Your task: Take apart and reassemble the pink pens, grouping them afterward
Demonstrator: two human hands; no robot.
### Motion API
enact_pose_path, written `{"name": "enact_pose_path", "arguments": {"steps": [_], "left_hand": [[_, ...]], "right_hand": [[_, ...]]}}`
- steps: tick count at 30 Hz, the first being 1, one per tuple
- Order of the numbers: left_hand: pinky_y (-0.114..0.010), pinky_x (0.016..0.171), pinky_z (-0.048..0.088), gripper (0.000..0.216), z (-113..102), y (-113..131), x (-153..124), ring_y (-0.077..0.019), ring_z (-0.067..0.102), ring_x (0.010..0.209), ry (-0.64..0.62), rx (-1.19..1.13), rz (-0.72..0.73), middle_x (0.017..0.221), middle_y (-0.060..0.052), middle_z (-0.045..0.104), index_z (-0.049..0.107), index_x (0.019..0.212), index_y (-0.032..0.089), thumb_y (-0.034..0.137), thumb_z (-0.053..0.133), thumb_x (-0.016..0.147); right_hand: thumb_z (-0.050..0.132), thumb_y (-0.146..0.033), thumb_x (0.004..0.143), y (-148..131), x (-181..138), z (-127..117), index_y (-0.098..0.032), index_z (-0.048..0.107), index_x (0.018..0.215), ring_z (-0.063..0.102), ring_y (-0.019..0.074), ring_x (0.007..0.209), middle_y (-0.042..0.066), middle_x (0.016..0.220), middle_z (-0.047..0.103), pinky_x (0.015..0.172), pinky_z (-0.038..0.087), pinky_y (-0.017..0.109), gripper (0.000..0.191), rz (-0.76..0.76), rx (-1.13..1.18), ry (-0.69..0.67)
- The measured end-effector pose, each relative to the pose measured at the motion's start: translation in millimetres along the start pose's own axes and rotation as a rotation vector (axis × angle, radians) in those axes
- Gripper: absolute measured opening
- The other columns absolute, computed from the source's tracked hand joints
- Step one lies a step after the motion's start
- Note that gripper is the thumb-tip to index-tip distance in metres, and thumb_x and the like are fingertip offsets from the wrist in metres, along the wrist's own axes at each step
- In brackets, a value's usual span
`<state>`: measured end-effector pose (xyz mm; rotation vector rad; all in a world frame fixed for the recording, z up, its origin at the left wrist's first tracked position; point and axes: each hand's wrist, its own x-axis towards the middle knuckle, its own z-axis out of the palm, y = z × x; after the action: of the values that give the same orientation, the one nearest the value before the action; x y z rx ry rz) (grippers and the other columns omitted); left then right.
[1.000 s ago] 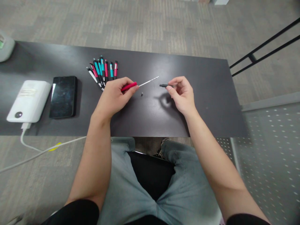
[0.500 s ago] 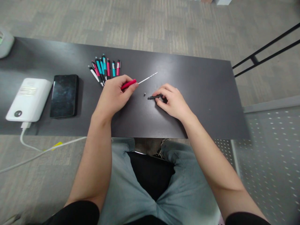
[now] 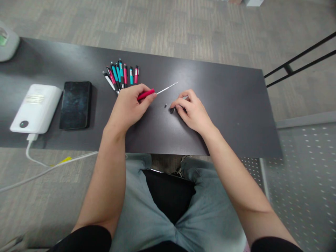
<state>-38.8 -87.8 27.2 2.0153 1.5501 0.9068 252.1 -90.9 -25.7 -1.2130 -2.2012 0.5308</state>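
Note:
My left hand (image 3: 130, 106) is closed round a red pen barrel (image 3: 146, 94) whose thin white refill (image 3: 168, 87) sticks out to the upper right. My right hand (image 3: 193, 112) rests low on the dark table (image 3: 225, 115), fingers curled on a small black pen part (image 3: 172, 110). A tiny black piece (image 3: 166, 105) lies on the table between the two hands. Several red, teal and white pens (image 3: 122, 74) are fanned out just beyond my left hand.
A black phone (image 3: 76, 104) lies face up at the left, beside a white power bank (image 3: 35, 108) with a white cable (image 3: 47, 167) hanging off the table's near edge. A pale object (image 3: 7, 43) sits at the far left corner. Black metal bars (image 3: 299, 57) stand at the right.
My right hand came down from mid-air to the table with the black pen part and shifted it left toward the tiny piece. My left hand has kept still with the red pen.

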Motion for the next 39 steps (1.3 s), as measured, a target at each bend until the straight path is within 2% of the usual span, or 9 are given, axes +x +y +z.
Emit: {"name": "enact_pose_path", "arguments": {"steps": [7,10,13,18,22,25,30,35,39], "left_hand": [[-0.038,0.079,0.053,0.014,-0.7,-4.4,-1.7,-0.023,0.063,0.078,0.016,-0.004,-0.01,0.085,-0.001,0.076,0.079,0.096,0.028,0.036,0.08,0.108],[-0.038,0.078,0.053,0.015,-0.5,-4.1,-1.4,-0.0238,0.063,0.078,0.014,-0.004,-0.014,0.085,-0.002,0.077,0.079,0.096,0.028,0.038,0.08,0.107],[-0.038,0.077,0.053,0.014,0.9,-1.0,-0.3,-0.0233,0.064,0.078,0.008,-0.013,-0.016,0.083,-0.001,0.077,0.081,0.096,0.028,0.038,0.08,0.107],[-0.039,0.077,0.055,0.015,6.3,10.2,2.6,-0.0244,0.067,0.078,-0.052,-0.034,0.024,0.085,-0.003,0.08,0.082,0.093,0.028,0.037,0.08,0.104],[-0.04,0.079,0.057,0.016,13.4,15.9,4.3,-0.0251,0.07,0.079,-0.105,-0.065,0.066,0.086,-0.003,0.082,0.083,0.093,0.028,0.041,0.081,0.103],[-0.04,0.079,0.058,0.018,18.0,19.3,6.0,-0.0254,0.071,0.08,-0.113,-0.066,0.083,0.086,-0.003,0.082,0.084,0.093,0.028,0.043,0.082,0.103],[-0.04,0.078,0.058,0.019,22.9,26.6,9.2,-0.0262,0.072,0.081,-0.128,-0.052,0.078,0.088,-0.004,0.084,0.085,0.094,0.029,0.045,0.083,0.103],[-0.04,0.076,0.055,0.016,23.5,24.8,9.3,-0.0247,0.069,0.078,-0.096,-0.045,0.074,0.085,-0.003,0.081,0.083,0.091,0.028,0.04,0.083,0.103],[-0.038,0.075,0.052,0.015,21.7,20.1,8.6,-0.0217,0.063,0.076,-0.015,-0.051,0.044,0.083,-0.002,0.077,0.081,0.093,0.028,0.036,0.081,0.105]], "right_hand": [[0.065,-0.038,0.127,-0.3,4.6,-2.6,-0.033,0.091,0.12,0.075,0.0321,0.117,0.012,0.139,0.08,0.109,0.061,0.05,0.028,0.037,0.072,-0.047],[0.066,-0.044,0.125,-4.2,5.3,-3.6,-0.033,0.09,0.12,0.074,0.0308,0.107,0.012,0.137,0.081,0.105,0.063,0.051,0.027,0.074,0.113,-0.037],[0.076,-0.051,0.116,-2.3,5.8,-3.0,-0.031,0.085,0.123,0.068,0.0261,0.09,0.01,0.131,0.082,0.098,0.065,0.049,0.023,0.125,0.204,0.06],[0.09,-0.081,0.101,10.4,7.4,-1.3,-0.033,0.076,0.132,0.063,0.0223,0.081,0.006,0.121,0.082,0.079,0.064,0.043,0.059,0.294,0.45,0.224],[0.086,-0.099,0.096,14.0,4.0,-4.2,-0.033,0.078,0.121,0.057,0.0213,0.076,0.005,0.11,0.078,0.072,0.06,0.042,0.071,0.3,0.527,0.318],[0.087,-0.103,0.093,11.5,-0.5,-9.4,-0.032,0.078,0.109,0.054,0.0208,0.073,0.004,0.097,0.072,0.068,0.057,0.041,0.073,0.321,0.524,0.341],[0.094,-0.104,0.084,12.4,-5.7,-17.0,-0.032,0.075,0.104,0.054,0.0205,0.072,0.002,0.09,0.066,0.066,0.056,0.04,0.077,0.346,0.545,0.32],[0.084,-0.103,0.094,32.1,-8.6,-19.6,-0.033,0.07,0.108,0.064,0.0227,0.081,0.004,0.101,0.073,0.072,0.06,0.041,0.073,0.333,0.523,0.417],[0.083,-0.09,0.101,38.2,-12.4,-20.6,-0.033,0.07,0.112,0.061,0.0216,0.078,0.004,0.105,0.073,0.071,0.057,0.041,0.06,0.323,0.422,0.443]]}}
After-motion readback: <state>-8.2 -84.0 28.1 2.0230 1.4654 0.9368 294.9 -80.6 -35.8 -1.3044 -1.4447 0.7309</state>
